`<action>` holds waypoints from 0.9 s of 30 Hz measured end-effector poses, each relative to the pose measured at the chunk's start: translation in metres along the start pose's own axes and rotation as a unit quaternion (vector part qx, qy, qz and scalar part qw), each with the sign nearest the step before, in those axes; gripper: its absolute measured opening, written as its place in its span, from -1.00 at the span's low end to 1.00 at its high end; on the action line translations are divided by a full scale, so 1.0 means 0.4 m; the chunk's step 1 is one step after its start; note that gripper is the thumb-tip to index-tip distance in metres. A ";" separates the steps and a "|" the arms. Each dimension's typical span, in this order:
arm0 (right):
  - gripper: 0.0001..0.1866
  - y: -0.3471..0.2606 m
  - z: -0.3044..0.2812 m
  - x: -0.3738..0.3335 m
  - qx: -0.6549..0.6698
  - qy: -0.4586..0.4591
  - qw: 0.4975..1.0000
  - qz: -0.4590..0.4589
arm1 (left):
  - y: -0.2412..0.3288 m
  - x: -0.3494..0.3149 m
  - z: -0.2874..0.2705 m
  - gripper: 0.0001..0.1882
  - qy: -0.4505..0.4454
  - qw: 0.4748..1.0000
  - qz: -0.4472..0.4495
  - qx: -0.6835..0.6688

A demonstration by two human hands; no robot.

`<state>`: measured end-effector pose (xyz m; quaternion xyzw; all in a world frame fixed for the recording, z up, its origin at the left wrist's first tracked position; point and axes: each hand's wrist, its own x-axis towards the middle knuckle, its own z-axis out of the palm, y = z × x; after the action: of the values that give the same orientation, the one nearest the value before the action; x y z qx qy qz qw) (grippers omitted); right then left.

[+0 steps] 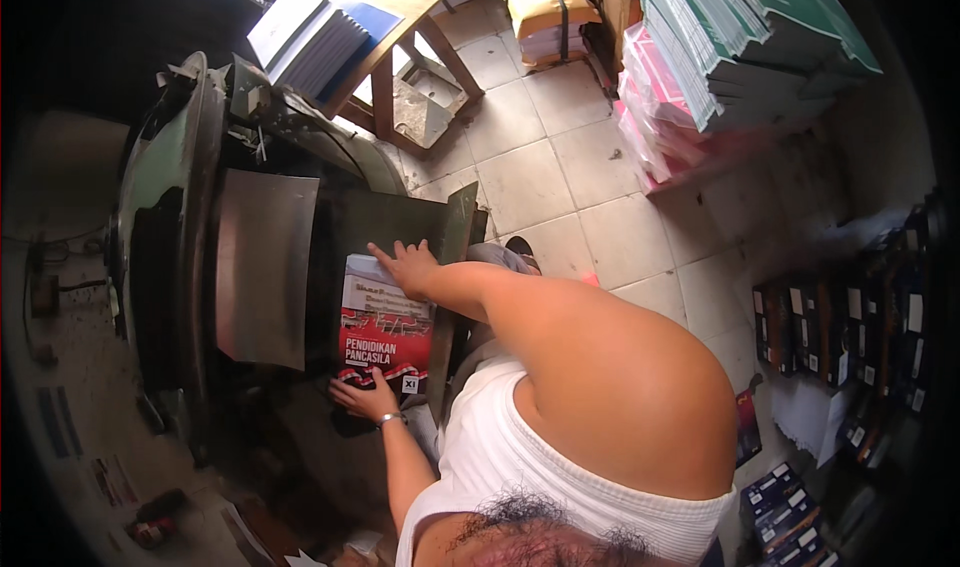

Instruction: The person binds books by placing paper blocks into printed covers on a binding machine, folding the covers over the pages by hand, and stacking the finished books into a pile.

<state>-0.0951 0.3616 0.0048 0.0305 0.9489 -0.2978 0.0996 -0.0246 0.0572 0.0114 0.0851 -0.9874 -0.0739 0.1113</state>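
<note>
A red and white paperback textbook (386,312) lies cover up on the dark metal table (375,217) of a machine. At its lower edge is my left hand (368,397), thumb on the cover and fingers along the near corner; a metal bracelet or watch circles that wrist. My right hand (408,270) rests over the top right corner, its fingers spread and stretched out. Whether more copies lie beneath the book cannot be seen. Left of the book stands a curved, shiny metal plate (265,267) on the green machine (170,187).
An upright metal plate (455,217) edges the table on my side. A wooden stool (385,62) carries white book stacks (305,37). Green-covered stacks (745,37), pink plastic-wrapped bundles (655,107) and a strapped yellow bundle (545,7) stand beyond. Dark book piles (850,337) line the right.
</note>
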 end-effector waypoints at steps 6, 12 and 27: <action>0.29 -0.004 -0.018 0.005 -0.023 0.022 0.999 -0.024 | 0.008 0.157 0.000 -0.24 -0.077 0.990 0.107 0.045; 0.20 -0.027 -0.002 0.039 -0.105 0.079 0.988 -0.086 | -0.002 0.258 -0.034 -0.59 -0.178 0.976 0.092 -0.087; -0.71 -0.223 0.064 0.321 -0.078 0.027 0.934 -0.347 | -0.036 0.287 -0.008 -0.67 -0.213 0.956 0.024 -0.202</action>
<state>-0.2269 0.2738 0.0074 -0.3004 0.9230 -0.2382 -0.0338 -0.1319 0.0215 0.0359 0.0193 -0.9544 -0.2856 -0.0845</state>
